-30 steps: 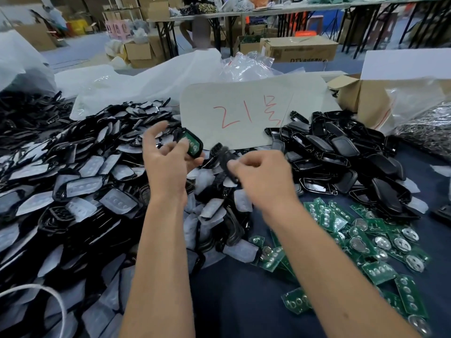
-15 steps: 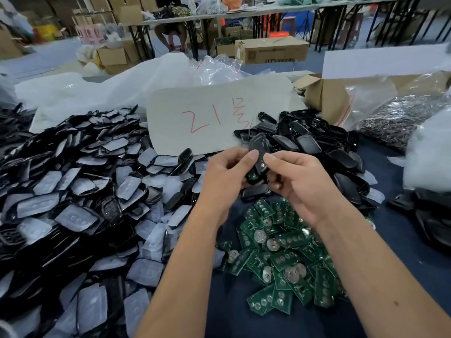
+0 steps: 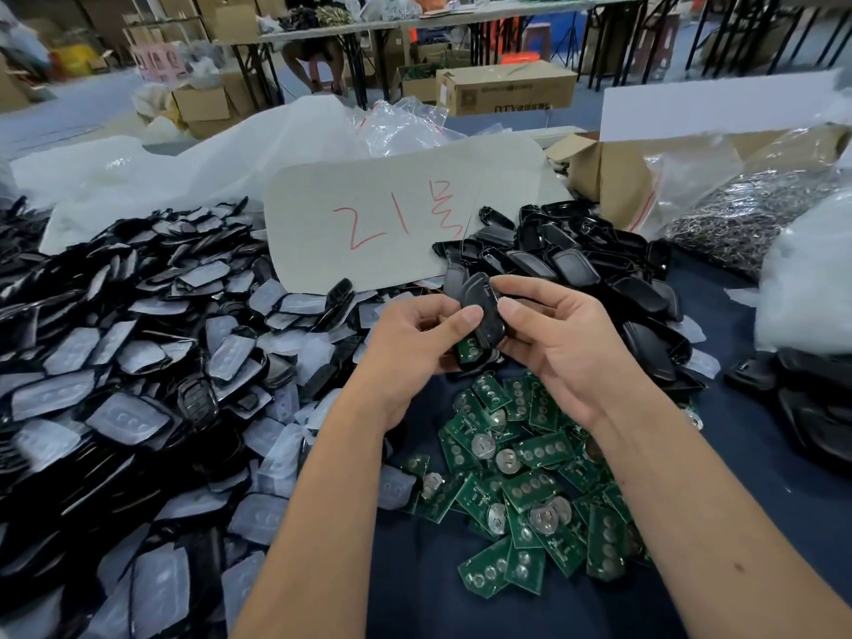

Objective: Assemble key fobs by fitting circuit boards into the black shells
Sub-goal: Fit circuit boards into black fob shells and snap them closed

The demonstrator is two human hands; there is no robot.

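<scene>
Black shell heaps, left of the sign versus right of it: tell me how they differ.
The left heap is larger, and many of its shells carry pale, translucent film; the right heap is smaller and shows bare, glossy black surfaces. The left heap spreads toward the near table edge; the right heap sits behind the green circuit boards. Both lie loose on the dark table covering.

Glossy black plastic shells [image 3: 613,288], green circuit boards [image 3: 530,454] with shiny metal discs, matt dark cloth [image 3: 415,592].

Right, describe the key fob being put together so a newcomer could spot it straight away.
Start at the pale card with red writing standing mid-table. Just in front of it, above the heap of loose green circuit boards, the left hand and right hand meet. The black shell pinched between them is the only one off the table, with a green board showing at its lower end.
</scene>
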